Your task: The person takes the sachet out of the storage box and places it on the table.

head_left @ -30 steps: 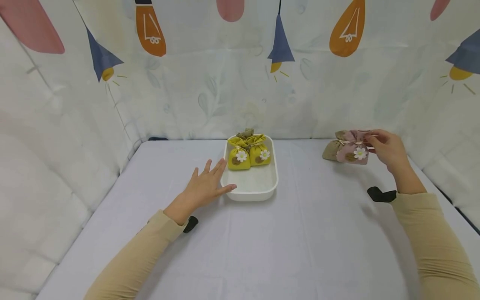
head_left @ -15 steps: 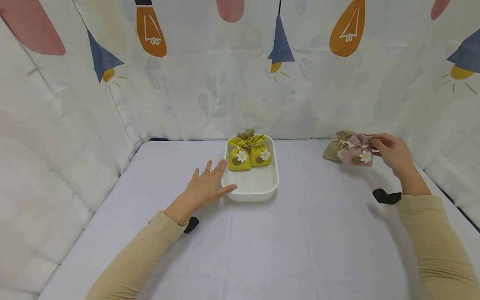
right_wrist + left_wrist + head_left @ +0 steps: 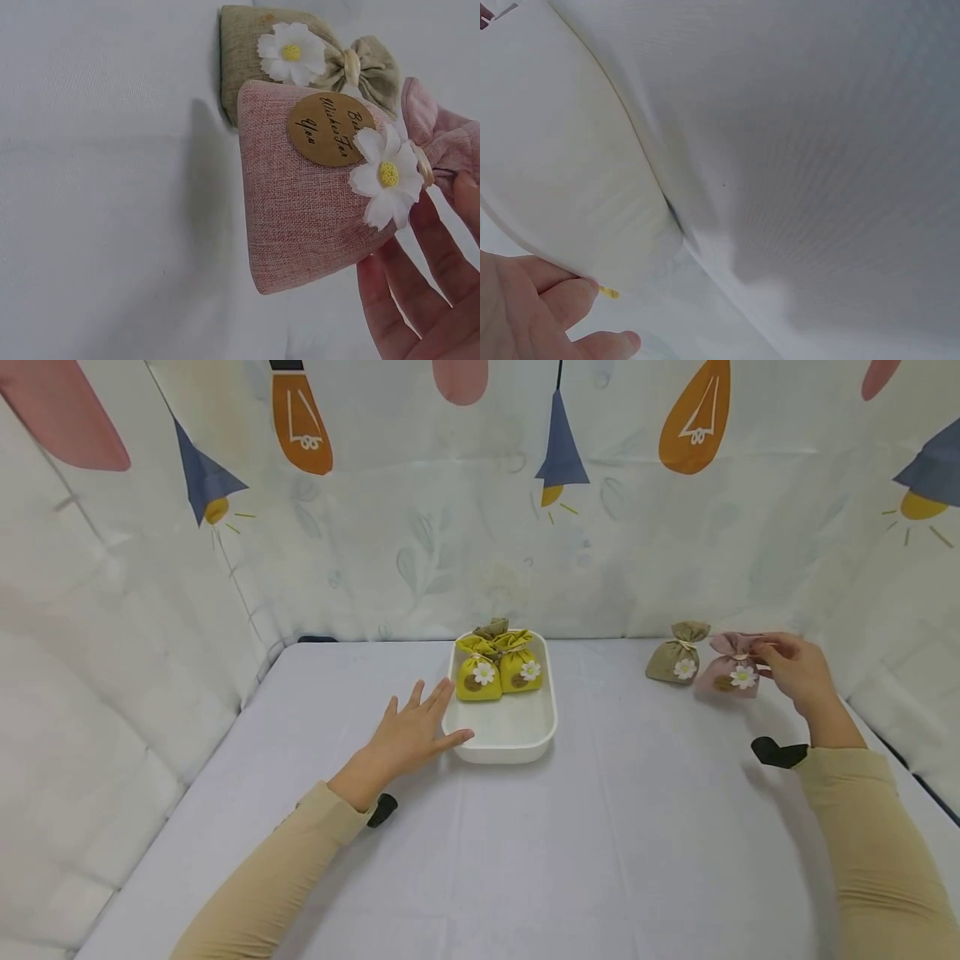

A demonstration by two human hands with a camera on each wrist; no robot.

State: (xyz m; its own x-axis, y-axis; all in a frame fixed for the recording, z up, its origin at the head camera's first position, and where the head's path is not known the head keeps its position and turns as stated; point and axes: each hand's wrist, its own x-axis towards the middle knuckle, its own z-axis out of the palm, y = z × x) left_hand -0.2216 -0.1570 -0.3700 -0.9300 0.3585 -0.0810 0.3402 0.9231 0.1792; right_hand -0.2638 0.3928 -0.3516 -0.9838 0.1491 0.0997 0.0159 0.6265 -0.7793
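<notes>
At the right of the table, my right hand [image 3: 801,675] pinches a pink drawstring sachet [image 3: 718,673] by its gathered neck. The right wrist view shows this pink sachet [image 3: 300,217] with a white cloth flower and a round brown label. To its left a khaki sachet [image 3: 670,663] stands on the table, a small gap between them. My left hand [image 3: 403,735] has its fingers spread and touches the left side of a white tray [image 3: 502,752]. Inside the tray's far half sit two yellow sachets [image 3: 480,683], with a khaki sachet [image 3: 492,627] partly hidden behind them.
A white cloth covers the table [image 3: 525,860]. The patterned curtain [image 3: 480,543] hangs along its back edge and white fabric walls [image 3: 90,693] close in both sides. A black strap [image 3: 778,752] sits at the right cuff, another strap [image 3: 382,810] at the left.
My right hand has moved the pink sachet rightward and slightly nearer, away from the khaki one, which now shows fully with its flower. The left hand and the tray stay still.
</notes>
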